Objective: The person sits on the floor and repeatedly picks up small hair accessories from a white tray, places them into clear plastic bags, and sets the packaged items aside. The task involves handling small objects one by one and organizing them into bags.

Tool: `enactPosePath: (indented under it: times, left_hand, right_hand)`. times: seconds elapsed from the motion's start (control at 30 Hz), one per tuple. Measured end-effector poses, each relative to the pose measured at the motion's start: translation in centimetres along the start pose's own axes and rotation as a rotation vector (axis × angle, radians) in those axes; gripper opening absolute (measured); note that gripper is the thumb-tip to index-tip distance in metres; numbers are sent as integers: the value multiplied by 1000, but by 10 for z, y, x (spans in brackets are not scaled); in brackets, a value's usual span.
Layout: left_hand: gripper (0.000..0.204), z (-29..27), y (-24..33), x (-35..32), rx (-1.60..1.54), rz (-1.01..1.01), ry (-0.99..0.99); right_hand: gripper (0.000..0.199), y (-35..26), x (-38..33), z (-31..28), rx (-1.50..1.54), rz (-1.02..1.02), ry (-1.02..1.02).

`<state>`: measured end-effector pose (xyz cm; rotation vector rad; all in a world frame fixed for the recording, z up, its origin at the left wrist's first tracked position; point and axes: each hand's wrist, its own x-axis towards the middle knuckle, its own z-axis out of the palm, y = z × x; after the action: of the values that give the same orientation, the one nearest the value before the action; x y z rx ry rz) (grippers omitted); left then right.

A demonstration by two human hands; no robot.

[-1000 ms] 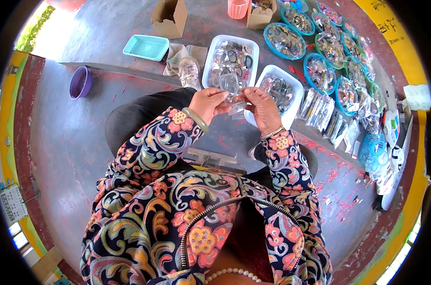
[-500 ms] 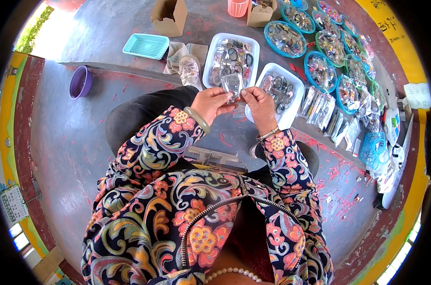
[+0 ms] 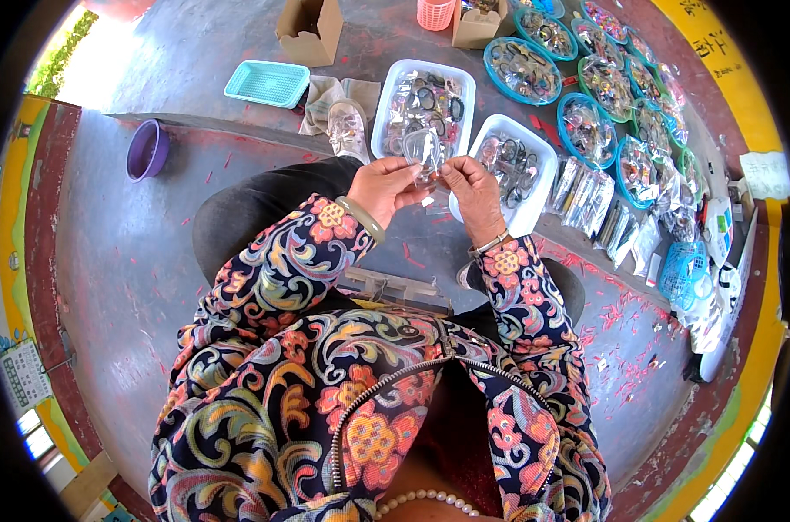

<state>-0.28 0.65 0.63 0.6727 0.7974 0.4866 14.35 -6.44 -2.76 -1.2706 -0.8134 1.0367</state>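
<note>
sitting on a grey concrete floor [image 3: 134,261] streaked with red paint flecks, filling most of the frame. wearing a floral patterned jacket [image 3: 325,391] across the lower centre, both sleeves reaching up toward the middle.

lying in the upper centre, just above the hands: two white rectangular trays, the upper white tray [image 3: 386,96] and the lower white tray [image 3: 543,157], each heaped with small dark and clear items too fine to tell apart. curving along the upper right, a row of round blue-rimmed baskets [image 3: 523,70] holding similar small goods. spreading below those, toward the right edge, a scatter of clear plastic bags [image 3: 586,196].

resting in the upper left, a turquoise tray [image 3: 267,83], a cardboard box [image 3: 308,30] above it, and a purple bowl [image 3: 147,150] further left, well apart from the trays. crumpling between turquoise tray and upper white tray, a beige cloth [image 3: 334,91].

meeting at the centre of the frame: left hand [image 3: 382,187], with a pale green bangle [image 3: 360,217] on the wrist, pinching the lower left edge of a small clear plastic bag [image 3: 423,150]; right hand [image 3: 471,184], with a thin bracelet [image 3: 489,245] on the wrist, gripping the bag's lower right edge. holding the bag upright between both hands, in front of the gap between the two white trays.
</note>
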Motion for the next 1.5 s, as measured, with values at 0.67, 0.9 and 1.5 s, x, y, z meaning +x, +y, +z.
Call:
enactPosePath:
  times: [0.67, 0.9, 1.5]
  left_hand:
    - [19, -1, 1, 2, -55, -13, -14]
    - [20, -7, -1, 5, 22, 5, 6]
    - [22, 3, 2, -2, 118, -14, -21]
  right_hand:
    - [14, 13, -4, 6, -106, -123, 129]
    - [17, 1, -4, 9, 83, -28, 57]
    - [13, -5, -7, 6, 229, 38, 59]
